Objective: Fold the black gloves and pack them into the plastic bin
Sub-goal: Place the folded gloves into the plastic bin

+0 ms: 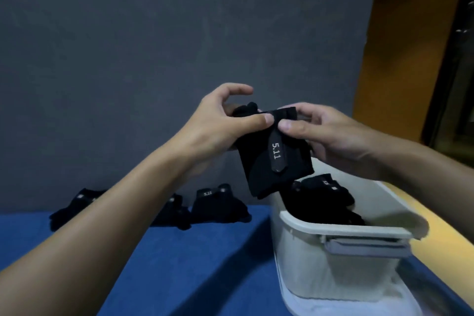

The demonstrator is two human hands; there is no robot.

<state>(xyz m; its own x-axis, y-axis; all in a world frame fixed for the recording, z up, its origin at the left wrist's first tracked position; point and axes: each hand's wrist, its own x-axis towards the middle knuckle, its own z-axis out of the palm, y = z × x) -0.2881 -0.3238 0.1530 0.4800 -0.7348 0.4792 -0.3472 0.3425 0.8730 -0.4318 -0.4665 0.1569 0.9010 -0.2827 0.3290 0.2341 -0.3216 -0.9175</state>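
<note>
A dark grey wall fills most of the view and stands straight up from the far edge of the worktop; to its right lies an amber-lit wall, and at the far right edge a dark panel that is too dim to make out. The blue worktop runs from the near edge back to the grey wall, with a broad bare stretch in its middle and near left, crossed by the left forearm. On its right side stands the white plastic bin, open at the top, its near rim carrying a grey handle; yellow light falls on the surface just beyond the bin. Inside the bin lie packed black gloves, piled below the rim. Three more black gloves lie in a row along the back of the worktop, close against the wall and well left of the bin. A folded black glove hangs in the air above the bin's far left corner, its strap tab marked 5.11 facing the camera. The left hand pinches the glove's upper left edge with its thumb, the forefinger arched free above. The right hand pinches the upper right edge, its thumb tip beside the left thumb.
</note>
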